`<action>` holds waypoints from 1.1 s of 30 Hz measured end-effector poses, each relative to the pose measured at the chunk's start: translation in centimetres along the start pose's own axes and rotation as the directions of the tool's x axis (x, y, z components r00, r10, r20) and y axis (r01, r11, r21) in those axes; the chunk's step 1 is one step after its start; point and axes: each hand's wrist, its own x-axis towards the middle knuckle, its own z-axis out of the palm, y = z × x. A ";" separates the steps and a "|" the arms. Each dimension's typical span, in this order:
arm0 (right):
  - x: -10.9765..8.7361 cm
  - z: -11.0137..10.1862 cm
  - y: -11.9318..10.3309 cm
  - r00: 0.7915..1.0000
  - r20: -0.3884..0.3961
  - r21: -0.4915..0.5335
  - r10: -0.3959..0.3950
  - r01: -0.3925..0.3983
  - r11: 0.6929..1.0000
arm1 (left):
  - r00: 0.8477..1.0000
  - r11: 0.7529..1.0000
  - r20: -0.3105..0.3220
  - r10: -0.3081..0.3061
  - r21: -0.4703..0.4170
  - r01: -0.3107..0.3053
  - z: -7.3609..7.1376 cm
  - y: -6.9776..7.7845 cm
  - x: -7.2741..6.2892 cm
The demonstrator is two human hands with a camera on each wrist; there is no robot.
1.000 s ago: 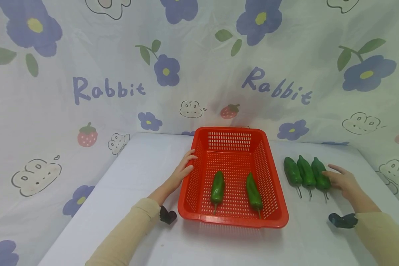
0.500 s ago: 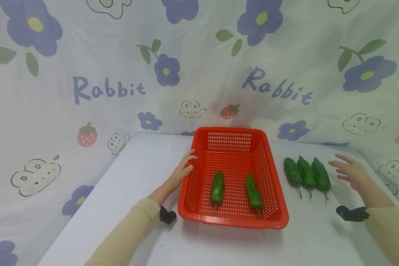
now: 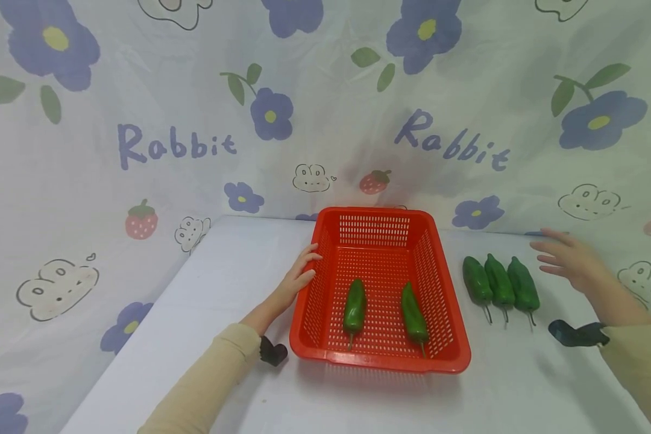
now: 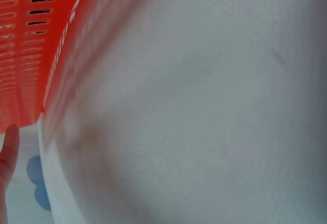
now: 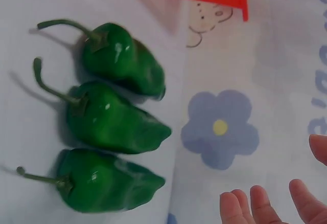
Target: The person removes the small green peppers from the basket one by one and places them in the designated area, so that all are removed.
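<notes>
My left hand (image 3: 297,278) rests at the left rim of a red plastic basket (image 3: 377,363), its fingertips lying over the edge. In the left wrist view, one straight finger (image 4: 9,155) shows beside the basket's slotted wall (image 4: 38,45). Inside the basket lie two green peppers, one on the left (image 3: 355,306) and one on the right (image 3: 414,313). Three more green peppers (image 3: 500,282) lie side by side on the table, stems toward me. My right hand (image 3: 572,260) is held beyond their right side, fingers spread and holding nothing.
A white cloth (image 3: 233,265) covers the table. Behind it hangs a printed curtain (image 3: 325,120) with flowers, rabbits and lettering. Each wrist carries a dark strapped device, the left one (image 3: 273,351) close to the basket's front left corner.
My right hand has drawn away from the rightmost pepper on the table, moving right and then up toward the back. The left hand, basket and peppers stay put.
</notes>
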 end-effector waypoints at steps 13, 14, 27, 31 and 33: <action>-0.4 2.2 -6.2 0.992 0.102 0.024 -0.068 0.066 0.998 | 1.000 1.000 -0.004 0.009 0.019 -0.009 0.0 -0.4 0.1; -0.5 2.5 -6.8 0.992 0.111 0.030 -0.066 0.063 0.998 | 1.000 1.000 -0.002 0.009 0.015 -0.009 -0.1 -0.4 0.1; -1.2 7.3 -12.1 0.974 0.178 -0.007 -0.139 0.143 0.990 | 1.000 1.000 -0.004 0.015 0.024 -0.015 0.0 -0.3 0.1; -1.5 8.8 -12.9 0.972 0.178 -0.024 -0.153 0.160 0.987 | 0.999 0.999 -0.008 0.035 0.019 -0.034 0.0 -0.4 0.1; -1.6 9.6 -13.2 0.972 0.174 -0.013 -0.157 0.161 0.987 | 0.999 0.999 -0.009 0.039 0.009 -0.039 0.0 -0.4 0.1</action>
